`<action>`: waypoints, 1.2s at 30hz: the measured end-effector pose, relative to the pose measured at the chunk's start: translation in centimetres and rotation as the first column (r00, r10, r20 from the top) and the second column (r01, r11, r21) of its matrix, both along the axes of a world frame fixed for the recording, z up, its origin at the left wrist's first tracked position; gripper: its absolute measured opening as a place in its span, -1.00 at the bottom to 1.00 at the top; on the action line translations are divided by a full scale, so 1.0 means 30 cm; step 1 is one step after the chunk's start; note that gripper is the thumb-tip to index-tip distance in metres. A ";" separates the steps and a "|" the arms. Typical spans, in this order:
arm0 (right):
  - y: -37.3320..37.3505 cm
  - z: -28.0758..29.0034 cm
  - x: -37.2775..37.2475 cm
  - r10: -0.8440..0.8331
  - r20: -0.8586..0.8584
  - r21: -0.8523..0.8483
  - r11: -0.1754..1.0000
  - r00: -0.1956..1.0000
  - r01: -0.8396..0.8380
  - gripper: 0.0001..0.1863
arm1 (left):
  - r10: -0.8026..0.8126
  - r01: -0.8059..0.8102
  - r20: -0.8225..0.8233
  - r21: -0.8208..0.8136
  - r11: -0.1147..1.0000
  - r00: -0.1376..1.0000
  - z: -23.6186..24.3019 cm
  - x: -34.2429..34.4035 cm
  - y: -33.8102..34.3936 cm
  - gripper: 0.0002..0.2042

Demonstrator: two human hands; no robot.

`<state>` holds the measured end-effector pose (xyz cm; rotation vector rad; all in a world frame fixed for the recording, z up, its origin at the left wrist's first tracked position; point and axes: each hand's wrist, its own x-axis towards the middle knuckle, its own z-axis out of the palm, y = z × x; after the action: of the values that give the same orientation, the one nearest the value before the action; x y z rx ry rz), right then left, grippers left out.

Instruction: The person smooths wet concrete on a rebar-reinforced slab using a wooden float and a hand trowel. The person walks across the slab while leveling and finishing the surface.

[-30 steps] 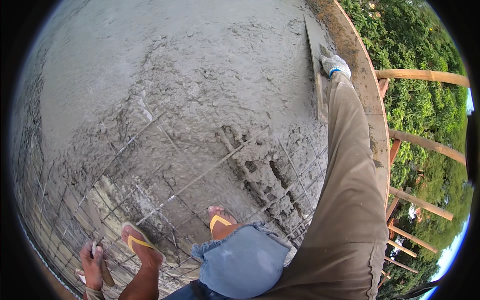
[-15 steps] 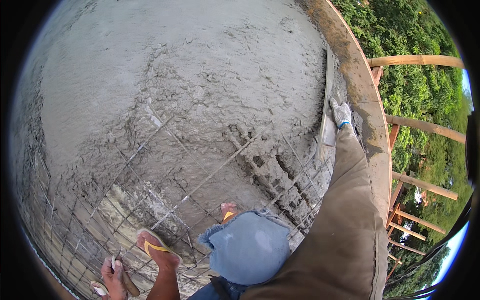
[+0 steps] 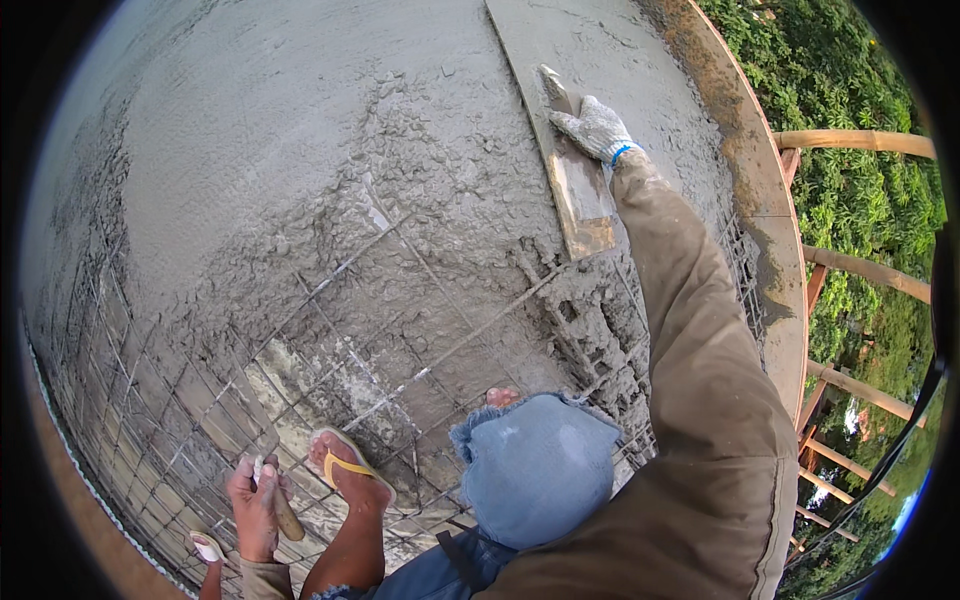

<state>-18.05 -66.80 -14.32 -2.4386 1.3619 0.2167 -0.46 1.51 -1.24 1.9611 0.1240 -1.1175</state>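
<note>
Left hand (image 3: 258,500), lower left of the frame: bare, gripping a wooden-handled tool (image 3: 288,518). Metal mesh (image 3: 418,376), lower left to centre. Right hand (image 3: 595,130), upper right of centre: gloved, clasping a long float (image 3: 580,190), flat on wet concrete (image 3: 260,120). Bamboo poles (image 3: 858,141), right edge.

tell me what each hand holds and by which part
Right hand: a long float, by its handle. Left hand: a trowel, apparently by the neck beside its wooden handle.
</note>
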 end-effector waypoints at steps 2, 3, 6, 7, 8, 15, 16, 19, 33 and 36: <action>0.078 0.019 0.088 0.098 -0.003 0.042 0.994 0.995 -0.098 -0.21 | 0.020 -0.021 -0.009 -0.066 0.998 1.000 -0.002 -0.006 -0.004 -0.76; 0.124 0.023 0.129 0.175 -0.013 0.032 0.984 0.984 -0.175 -0.21 | 0.009 -0.009 0.020 -0.010 1.000 1.000 -0.002 -0.005 -0.010 -0.75; 0.249 0.038 0.264 0.338 -0.027 0.151 0.932 0.941 -0.330 -0.24 | 0.006 -0.005 0.029 -0.043 0.999 1.000 -0.007 -0.011 -0.041 -0.75; 0.298 0.039 0.304 0.408 0.007 0.164 0.900 0.913 -0.403 -0.25 | -0.011 0.013 0.034 -0.056 0.998 0.999 -0.006 -0.012 -0.052 -0.75; 0.346 0.039 0.351 0.469 0.026 0.167 0.869 0.883 -0.467 -0.25 | -0.019 0.022 0.033 -0.076 0.997 0.999 -0.008 -0.014 -0.067 -0.76; 0.710 0.065 0.405 0.549 0.068 0.235 0.803 0.833 -0.548 -0.33 | -0.041 0.051 0.089 -0.119 0.992 0.995 0.029 -0.015 -0.137 -0.78; 0.772 0.061 0.372 0.508 0.049 0.107 0.853 0.860 -0.510 -0.34 | -0.049 0.060 0.094 -0.118 0.991 0.994 0.033 -0.019 -0.141 -0.78; 0.805 0.050 0.320 0.481 0.054 0.081 0.872 0.875 -0.484 -0.32 | -0.077 0.091 0.107 -0.127 0.988 0.991 0.028 -0.024 -0.153 -0.77; 0.031 -0.026 -0.391 -0.222 -0.092 -0.224 0.955 0.971 0.197 -0.28 | -0.227 0.227 0.039 0.012 0.974 0.973 -0.011 -0.055 -0.179 -0.81; -0.053 -0.046 -0.635 -0.422 -0.173 -0.204 0.899 0.890 0.387 -0.19 | -0.234 0.233 0.025 0.020 0.972 0.972 -0.013 -0.057 -0.190 -0.82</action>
<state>-37.10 -68.38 -15.71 -2.2321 2.0232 0.2764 -2.18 -4.20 -1.64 2.0434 -0.1156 -1.2429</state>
